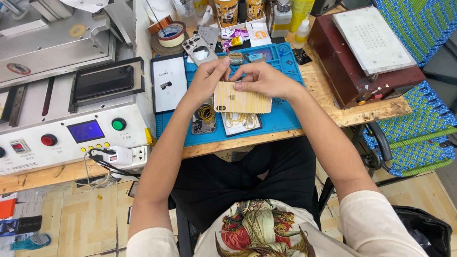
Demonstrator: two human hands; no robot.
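i hold the phone back panel wrapped in rubber bands, above the blue mat.

my left hand (205,78) closes on the upper left corner of the gold panel (242,100), in the centre of the frame, and my right hand (263,78) pinches its top edge with thumb and fingers. i judge it is best to keep the panel flat and the yellow bands straight and even. just under it, on the blue mat (281,121), lie loose rubber bands (206,113) on a phone frame, easy to catch. farther up is a white tray (169,83), tape rolls (170,32) and bottles; at left is the grey machine (71,114).
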